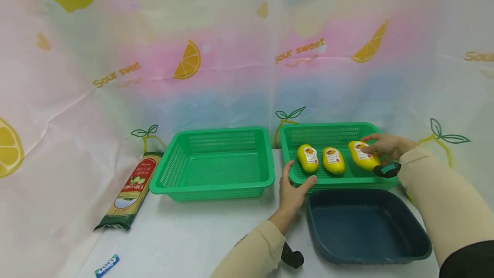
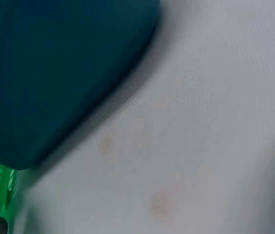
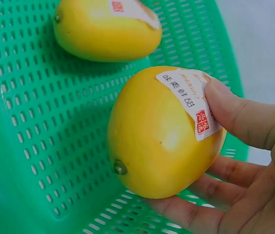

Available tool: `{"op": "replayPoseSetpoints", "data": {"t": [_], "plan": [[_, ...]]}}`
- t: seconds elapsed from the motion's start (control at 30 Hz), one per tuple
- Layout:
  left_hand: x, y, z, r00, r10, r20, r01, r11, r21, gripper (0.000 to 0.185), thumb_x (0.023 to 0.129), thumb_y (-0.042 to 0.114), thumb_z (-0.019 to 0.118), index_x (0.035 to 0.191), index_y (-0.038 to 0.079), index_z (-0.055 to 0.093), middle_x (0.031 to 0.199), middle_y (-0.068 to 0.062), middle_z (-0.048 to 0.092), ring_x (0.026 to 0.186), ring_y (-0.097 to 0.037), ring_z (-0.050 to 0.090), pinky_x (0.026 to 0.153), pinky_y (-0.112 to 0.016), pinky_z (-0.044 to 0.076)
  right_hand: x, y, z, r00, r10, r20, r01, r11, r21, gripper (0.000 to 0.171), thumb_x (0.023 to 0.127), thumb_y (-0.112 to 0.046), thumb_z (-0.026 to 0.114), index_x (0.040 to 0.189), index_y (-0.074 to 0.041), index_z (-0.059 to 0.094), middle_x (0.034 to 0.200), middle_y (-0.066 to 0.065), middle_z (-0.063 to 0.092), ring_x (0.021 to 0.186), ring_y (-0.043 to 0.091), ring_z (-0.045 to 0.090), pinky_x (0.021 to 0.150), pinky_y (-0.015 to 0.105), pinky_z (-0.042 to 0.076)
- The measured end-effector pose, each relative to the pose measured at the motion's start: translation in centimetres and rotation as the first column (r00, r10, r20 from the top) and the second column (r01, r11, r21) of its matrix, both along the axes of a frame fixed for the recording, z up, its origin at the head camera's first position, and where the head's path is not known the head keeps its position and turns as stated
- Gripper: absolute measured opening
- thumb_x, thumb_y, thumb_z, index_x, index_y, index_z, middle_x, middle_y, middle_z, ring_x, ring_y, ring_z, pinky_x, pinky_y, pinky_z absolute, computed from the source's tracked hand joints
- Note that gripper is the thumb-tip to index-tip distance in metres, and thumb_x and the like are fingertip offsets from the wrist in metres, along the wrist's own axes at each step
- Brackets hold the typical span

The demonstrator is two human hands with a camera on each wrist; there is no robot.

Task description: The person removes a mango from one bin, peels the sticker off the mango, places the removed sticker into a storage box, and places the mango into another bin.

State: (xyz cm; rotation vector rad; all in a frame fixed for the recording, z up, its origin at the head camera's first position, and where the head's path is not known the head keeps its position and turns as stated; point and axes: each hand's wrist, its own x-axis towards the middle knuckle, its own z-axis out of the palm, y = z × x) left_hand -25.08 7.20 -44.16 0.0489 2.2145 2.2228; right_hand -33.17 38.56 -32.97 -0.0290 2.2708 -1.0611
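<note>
Three yellow mangoes with white labels lie in a row in the right green basket (image 1: pixel 335 180). My right hand (image 1: pixel 387 146) grips the rightmost mango (image 1: pixel 362 158), thumb on its label and fingers curled under it, as the right wrist view shows close up. Beside it are the middle mango (image 1: pixel 333 161) and the left mango (image 1: pixel 308 158). My left hand (image 1: pixel 292 192) is at the basket's front left corner, thumb and fingers spread along the rim. In the left wrist view only dark fingertips (image 2: pixel 0 226) show at the lower left, near the green basket.
A dark blue basin (image 1: pixel 368 226) stands in front of the right basket. Left of that basket is another green basket (image 1: pixel 220 170), with nothing in it. Farther left lie a red and green noodle packet (image 1: pixel 135 183) and a small blue packet (image 1: pixel 106 266). A printed curtain hangs behind.
</note>
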Motion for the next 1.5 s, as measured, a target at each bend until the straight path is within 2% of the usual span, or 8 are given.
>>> {"op": "replayPoseSetpoints", "data": {"t": [0.17, 0.43, 0.57, 0.8, 1.03, 1.2, 1.33, 1.5], "plan": [[-0.3, -0.3, -0.2, 1.0, 0.011, 0.001, -0.011, 1.0, -0.019, 0.073, 0.083, 0.043, 0.077, 0.145, 0.039, 0.039, 0.156, -0.008, 0.035, 0.143, -0.033, 0.035, 0.112, -0.058, 0.034, 0.4, -0.4, 0.8, 0.998, 0.03, -0.052, -0.029, 0.999, 0.025, 0.078, 0.105, -0.026, 0.045, 0.154, 0.006, -0.007, 0.153, 0.043, 0.002, 0.137, 0.066, 0.013, 0.096, 0.056, 0.051], [-0.6, -0.6, -0.4, 1.0, 0.019, 0.015, -0.018, 0.999, -0.037, 0.07, 0.084, 0.044, 0.076, 0.144, 0.04, 0.04, 0.157, -0.008, 0.035, 0.143, -0.033, 0.036, 0.111, -0.057, 0.035, 1.6, -1.8, 2.3, 0.988, 0.043, -0.151, -0.035, 0.998, 0.054, 0.079, 0.103, -0.031, 0.05, 0.156, 0.003, 0.0, 0.154, 0.041, 0.003, 0.137, 0.065, 0.018, 0.093, 0.056, 0.052], [-0.6, -1.0, 0.0, 0.999, 0.031, 0.027, -0.029, 0.998, -0.062, 0.07, 0.084, 0.044, 0.075, 0.145, 0.041, 0.039, 0.157, -0.007, 0.036, 0.14, -0.035, 0.04, 0.108, -0.055, 0.04, 2.3, -2.9, 3.6, 0.983, 0.022, -0.182, -0.014, 0.999, 0.045, 0.076, 0.104, -0.028, 0.048, 0.155, 0.003, 0.001, 0.154, 0.041, 0.004, 0.135, 0.065, 0.022, 0.091, 0.055, 0.053], [-0.5, -1.3, 0.9, 1.0, -0.005, 0.029, 0.008, 0.994, -0.108, 0.074, 0.084, 0.051, 0.073, 0.147, 0.041, 0.037, 0.153, -0.011, 0.039, 0.136, -0.036, 0.044, 0.104, -0.053, 0.044, 4.9, -4.7, 6.0, 0.981, -0.03, -0.189, 0.029, 1.0, -0.011, 0.078, 0.103, -0.03, 0.05, 0.157, 0.0, 0.001, 0.154, 0.039, 0.01, 0.135, 0.062, 0.027, 0.09, 0.051, 0.055], [-0.3, -1.4, 1.3, 1.0, -0.013, 0.021, 0.016, 0.991, -0.13, 0.077, 0.086, 0.049, 0.072, 0.151, 0.035, 0.033, 0.154, -0.014, 0.039, 0.134, -0.036, 0.046, 0.103, -0.053, 0.045, 8.0, -7.2, 6.7, 0.97, -0.013, -0.241, 0.004, 0.999, -0.041, 0.079, 0.1, -0.033, 0.057, 0.156, -0.002, 0.012, 0.15, 0.036, 0.025, 0.121, 0.037, 0.054, 0.088, 0.05, 0.056], [0.6, -1.7, 1.7, 0.998, -0.063, 0.022, 0.065, 0.986, -0.156, 0.076, 0.094, 0.047, 0.063, 0.156, 0.031, 0.022, 0.16, -0.014, 0.03, 0.142, -0.039, 0.038, 0.11, -0.056, 0.039, 9.8, -9.0, 6.2, 0.973, -0.016, -0.23, -0.001, 0.997, -0.073, 0.077, 0.1, -0.032, 0.058, 0.156, -0.003, 0.014, 0.149, 0.039, 0.025, 0.112, 0.029, 0.059, 0.084, 0.047, 0.058], [2.2, -2.6, 2.2, 0.989, -0.147, 0.017, 0.147, 0.969, -0.2, 0.072, 0.101, 0.038, 0.054, 0.159, 0.022, 0.014, 0.161, -0.017, 0.026, 0.145, -0.038, 0.032, 0.113, -0.056, 0.035, 11.2, -10.2, 5.6, 0.975, -0.007, -0.22, -0.011, 0.997, -0.078, 0.076, 0.1, -0.031, 0.058, 0.156, -0.003, 0.016, 0.145, 0.039, 0.03, 0.113, 0.031, 0.058, 0.083, 0.047, 0.057], [4.8, -4.6, 2.9, 0.964, -0.258, 0.062, 0.266, 0.929, -0.259, 0.067, 0.103, 0.038, 0.048, 0.158, 0.013, 0.018, 0.155, -0.022, 0.034, 0.136, -0.039, 0.044, 0.105, -0.053, 0.044, 12.9, -12.0, 4.6, 0.975, -0.008, -0.223, -0.01, 0.997, -0.077, 0.075, 0.097, -0.032, 0.062, 0.154, -0.004, 0.022, 0.143, 0.037, 0.032, 0.114, 0.033, 0.058, 0.082, 0.046, 0.058]]}}
